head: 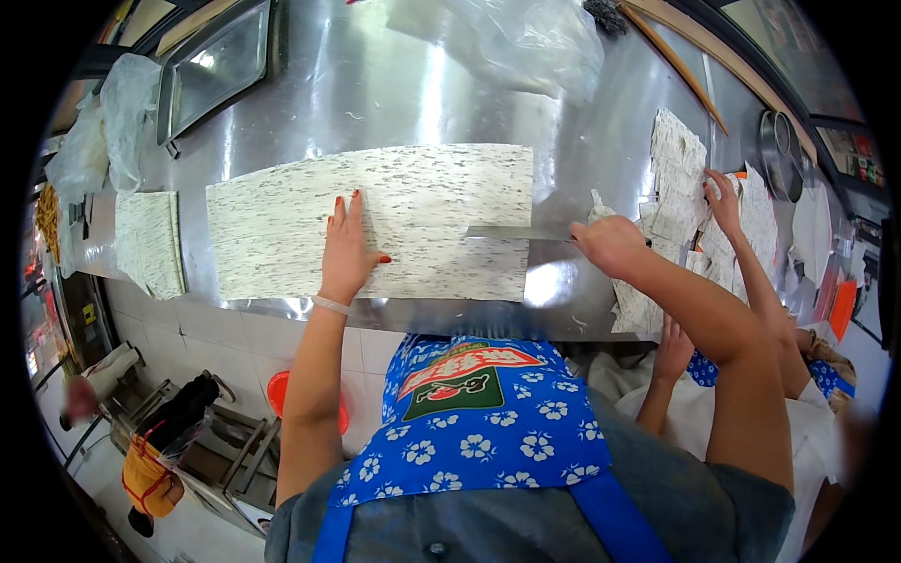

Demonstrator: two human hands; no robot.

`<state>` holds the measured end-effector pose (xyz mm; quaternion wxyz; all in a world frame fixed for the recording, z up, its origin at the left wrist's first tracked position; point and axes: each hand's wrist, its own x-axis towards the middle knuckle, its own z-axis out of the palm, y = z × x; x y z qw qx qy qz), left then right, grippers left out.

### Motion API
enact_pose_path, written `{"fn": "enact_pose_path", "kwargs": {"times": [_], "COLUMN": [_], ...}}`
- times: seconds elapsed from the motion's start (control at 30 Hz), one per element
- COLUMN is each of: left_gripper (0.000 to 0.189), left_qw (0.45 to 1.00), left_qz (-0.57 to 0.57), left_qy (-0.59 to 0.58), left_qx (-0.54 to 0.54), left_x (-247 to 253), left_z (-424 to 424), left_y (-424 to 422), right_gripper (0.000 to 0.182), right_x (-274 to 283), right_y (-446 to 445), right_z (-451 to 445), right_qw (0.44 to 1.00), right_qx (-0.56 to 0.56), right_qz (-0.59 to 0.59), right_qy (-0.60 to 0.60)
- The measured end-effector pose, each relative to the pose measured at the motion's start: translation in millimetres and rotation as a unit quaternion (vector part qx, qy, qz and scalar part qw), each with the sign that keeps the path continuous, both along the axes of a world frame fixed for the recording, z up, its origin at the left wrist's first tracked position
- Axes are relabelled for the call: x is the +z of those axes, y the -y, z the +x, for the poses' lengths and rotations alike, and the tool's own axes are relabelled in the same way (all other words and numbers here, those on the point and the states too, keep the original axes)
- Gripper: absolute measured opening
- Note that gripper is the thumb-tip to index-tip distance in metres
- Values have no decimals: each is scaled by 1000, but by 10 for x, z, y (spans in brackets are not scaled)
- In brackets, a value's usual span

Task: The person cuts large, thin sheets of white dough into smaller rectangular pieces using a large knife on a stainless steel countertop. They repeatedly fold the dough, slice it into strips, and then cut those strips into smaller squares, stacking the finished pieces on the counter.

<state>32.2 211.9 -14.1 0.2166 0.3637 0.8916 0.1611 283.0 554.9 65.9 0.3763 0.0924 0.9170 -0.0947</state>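
Note:
A wide, flat, dough-like sheet [436, 197], pale with dark specks, lies in front of me on a stainless-steel table [450, 320]. My left hand [348, 250] rests palm down near its middle, fingers spread and holding nothing. At the sheet's right side, my right hand [611, 245] grips the handle of a knife [517, 233]. Its long metal blade points left over the sheet; whether it touches cannot be told. A folded piece of similar speckled sheet [148, 243] sits to the left.
A co-worker's hand [723, 200] touches speckled pieces [676, 176] at right. A metal tray [215, 70], plastic bags [130, 112], a clear plastic sheet [535, 42], a wooden rolling pin [679, 67] and metal rings [778, 155] surround the work area. Another person [151, 478] is at lower left.

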Motion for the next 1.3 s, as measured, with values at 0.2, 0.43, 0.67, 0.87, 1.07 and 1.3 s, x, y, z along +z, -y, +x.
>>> {"fn": "enact_pose_path", "kwargs": {"times": [0.2,0.43,0.67,0.87,1.07,1.3], "left_gripper": [116,116,114,90,43,57], "left_qw": [1000,1000,1000,996,961,919], "left_qz": [5,7,17,86,99,9], "left_qy": [1,6,9,-28,-145,-259], "left_qx": [1,10,6,-9,214,297], "left_x": [25,72,17,100,-196,-628], "left_z": [7,13,19,-35,-590,-2040], "left_y": [-30,-28,36,308,1257,2047], "right_gripper": [18,11,20,36,35,37], "right_x": [-202,-315,-212,288,203,-602], "right_y": [-3,128,59,-427,-283,84], "right_z": [50,-74,50,193,-633,-1465], "right_qw": [997,993,995,998,951,808], "right_qx": [5,40,18,8,-86,-175], "right_qz": [-15,-24,-12,31,127,203], "right_qy": [-75,-106,-94,-47,-270,-525]}}
